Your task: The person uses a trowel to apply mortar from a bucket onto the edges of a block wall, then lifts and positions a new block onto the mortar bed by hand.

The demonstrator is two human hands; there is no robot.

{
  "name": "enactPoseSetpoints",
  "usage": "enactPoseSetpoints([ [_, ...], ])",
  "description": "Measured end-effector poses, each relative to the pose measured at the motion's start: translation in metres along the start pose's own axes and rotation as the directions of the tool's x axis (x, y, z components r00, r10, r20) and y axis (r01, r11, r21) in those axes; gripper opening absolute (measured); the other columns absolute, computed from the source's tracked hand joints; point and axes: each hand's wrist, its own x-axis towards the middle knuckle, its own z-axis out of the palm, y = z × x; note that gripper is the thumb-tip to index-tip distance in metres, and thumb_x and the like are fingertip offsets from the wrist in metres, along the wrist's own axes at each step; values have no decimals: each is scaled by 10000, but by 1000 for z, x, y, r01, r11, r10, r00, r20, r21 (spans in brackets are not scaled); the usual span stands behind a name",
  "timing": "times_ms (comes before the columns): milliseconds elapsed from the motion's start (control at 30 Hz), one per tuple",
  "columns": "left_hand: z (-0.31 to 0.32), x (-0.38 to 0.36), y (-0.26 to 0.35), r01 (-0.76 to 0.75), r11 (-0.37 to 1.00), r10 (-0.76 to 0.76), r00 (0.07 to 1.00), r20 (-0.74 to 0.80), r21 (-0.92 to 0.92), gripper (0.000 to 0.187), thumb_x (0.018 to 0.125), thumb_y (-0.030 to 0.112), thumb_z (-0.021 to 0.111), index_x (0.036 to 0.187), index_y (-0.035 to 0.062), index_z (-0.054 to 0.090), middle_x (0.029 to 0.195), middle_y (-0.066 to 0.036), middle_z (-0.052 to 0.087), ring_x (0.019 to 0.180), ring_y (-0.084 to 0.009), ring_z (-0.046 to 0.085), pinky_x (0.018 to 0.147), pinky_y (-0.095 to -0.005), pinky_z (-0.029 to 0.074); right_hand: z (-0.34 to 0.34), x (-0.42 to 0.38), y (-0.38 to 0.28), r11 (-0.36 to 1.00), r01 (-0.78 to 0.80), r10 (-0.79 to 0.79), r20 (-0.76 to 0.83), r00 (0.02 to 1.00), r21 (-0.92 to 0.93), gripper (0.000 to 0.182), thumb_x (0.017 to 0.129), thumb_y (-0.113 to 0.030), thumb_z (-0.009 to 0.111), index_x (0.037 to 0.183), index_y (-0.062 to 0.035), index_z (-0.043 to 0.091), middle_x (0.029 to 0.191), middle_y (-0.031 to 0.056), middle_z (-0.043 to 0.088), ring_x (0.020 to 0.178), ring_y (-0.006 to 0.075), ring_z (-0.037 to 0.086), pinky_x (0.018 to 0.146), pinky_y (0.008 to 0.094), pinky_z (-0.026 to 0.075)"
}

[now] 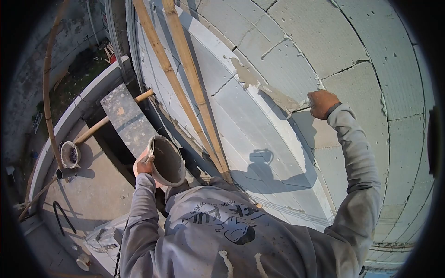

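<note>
We look down over our own grey sweatshirt [232,231] at a wall [324,46] of pale blocks that curves away in the wide lens. Our right hand [322,104] is raised against the wall, fingers clenched around a small tool [303,106] whose tip just shows at the fist (too little of it is visible to say what kind). The tool touches the wall at the lower end of a band of grey-brown mortar [259,88] that runs diagonally along a joint between blocks.

Our left hand [144,163] is held low and close to the body, grasping the rim of a bucket [166,161]. The bucket is tilted so that its mouth faces us, and its inside is smeared grey. Its shadow, with that of the arm, falls on the wall [262,167] to the right of it.

Two bamboo poles [185,74] lean side by side against the wall, between the two hands, running from the top edge down to just above our shoulder. Below and to the left lies a concrete floor [102,185], with a plank [127,118] resting across a third pole. Well apart from the hands, near the curved parapet [69,116], a second small pail [69,154] stands on the floor beside a bent bamboo pole [46,92].
</note>
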Motion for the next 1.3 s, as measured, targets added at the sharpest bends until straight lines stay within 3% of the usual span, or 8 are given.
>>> enactPoseSetpoints([
  [67, 1, 1, -1, 12, 1000, -12, 1000, 29, 3, 439, 808, 379, 596, 1108, 61, 637, 1026, -187, 651, 994, -290, 618, 871, -336, 439, -11, 11, -4, 979, -78, 83, -23, 996, 189, 335, 685, -76, 599, 1018, -39, 617, 942, 180, 657, 900, 326, 637, 804, 399, 508],
  [367, -4, -2, -8, -61, 998, 61, 998, 12, -24, 479, 803, 395, 597, 1130, 45, 622, 1022, -177, 656, 968, -299, 627, 859, -342, 449, 8, 66, -61, 974, -4, 40, -154, 987, 228, 276, 706, -93, 616, 975, -33, 603, 927, 195, 648, 897, 335, 633, 794, 410, 505],
  [467, -12, -8, 2, 40, 999, -39, 997, 63, -6, 470, 798, 389, 601, 1136, 63, 622, 1057, -184, 642, 1013, -303, 611, 886, -342, 443, 25, 51, -65, 985, 3, 23, -152, 988, 173, 283, 706, -91, 612, 982, -34, 584, 902, 194, 647, 875, 335, 635, 772, 412, 507],
  [633, -1, 14, -35, 25, 999, -26, 1000, 14, 29, 479, 799, 403, 593, 1139, 67, 621, 1053, -187, 642, 1013, -303, 610, 889, -341, 439, 14, 15, -37, 999, 18, -12, -138, 990, 42, 287, 706, -80, 609, 989, -42, 582, 873, 184, 652, 853, 327, 642, 760, 416, 509],
  [700, -6, 10, -28, 70, 998, -70, 997, 26, -2, 483, 800, 406, 590, 1143, 67, 618, 1055, -190, 640, 1017, -308, 607, 896, -343, 435, -2, 7, -28, 1000, -8, 8, -23, 1000, -12, 299, 710, -85, 620, 1003, -44, 579, 863, 177, 655, 841, 321, 647, 748, 414, 515],
  [900, -14, 13, -19, 25, 1000, -25, 1000, 1, 2, 471, 807, 403, 582, 1132, 65, 624, 1024, -186, 651, 994, -311, 615, 875, -347, 443, -11, 42, -45, 981, -84, 114, -170, 979, 174, 306, 722, -113, 638, 1012, -41, 573, 870, 178, 656, 842, 332, 646, 737, 423, 519],
  [1000, -14, 15, -22, 20, 1000, -20, 1000, 11, 3, 468, 811, 402, 578, 1132, 65, 624, 1018, -184, 654, 986, -310, 619, 867, -345, 446, -14, 49, -63, 994, 48, -18, -272, 962, 103, 241, 729, -95, 632, 952, -31, 566, 835, 171, 650, 821, 326, 645, 731, 415, 513],
  [1300, -2, 18, -17, -22, 999, 21, 999, 34, 34, 442, 817, 390, 570, 1127, 80, 629, 998, -187, 656, 977, -317, 621, 861, -351, 449, 12, -14, -33, 998, 57, -59, -181, 982, -18, 141, 741, -58, 610, 878, -49, 579, 777, 156, 649, 781, 314, 650, 690, 399, 510],
])
